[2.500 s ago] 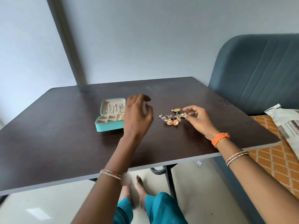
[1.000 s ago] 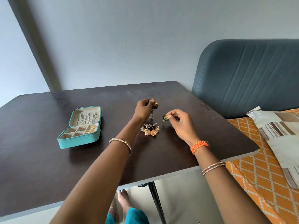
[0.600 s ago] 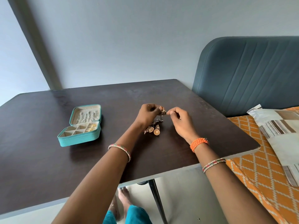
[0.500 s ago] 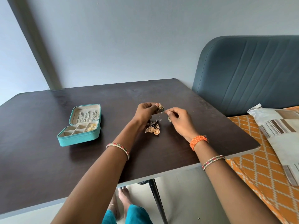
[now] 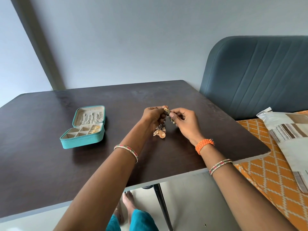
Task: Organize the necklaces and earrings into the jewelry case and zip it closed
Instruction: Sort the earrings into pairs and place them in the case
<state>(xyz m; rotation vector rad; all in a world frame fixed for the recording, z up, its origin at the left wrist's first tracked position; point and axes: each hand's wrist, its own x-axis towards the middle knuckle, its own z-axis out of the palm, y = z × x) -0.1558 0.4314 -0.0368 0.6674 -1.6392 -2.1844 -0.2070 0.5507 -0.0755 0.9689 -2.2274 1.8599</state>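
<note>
The teal jewelry case (image 5: 83, 142) lies open on the dark table (image 5: 41, 172), left of my hands. Silver necklaces hang in its lid, and gold earrings sit in one of its small compartments. My left hand (image 5: 154, 116) and my right hand (image 5: 184, 121) meet just above the table and together pinch a small dark-and-gold earring (image 5: 167, 112). A little pile of gold earrings (image 5: 160, 133) lies on the table directly below my hands.
A blue-grey padded headboard (image 5: 256, 75) stands to the right of the table. An orange patterned bedspread (image 5: 270, 180) and a striped pillow (image 5: 290, 135) lie beside the table's right edge. My feet show under the table by its metal leg (image 5: 162, 205).
My left hand came over from beside the case and picked up an earring. Both hands drew together above the pile and now pinch the same earring.
</note>
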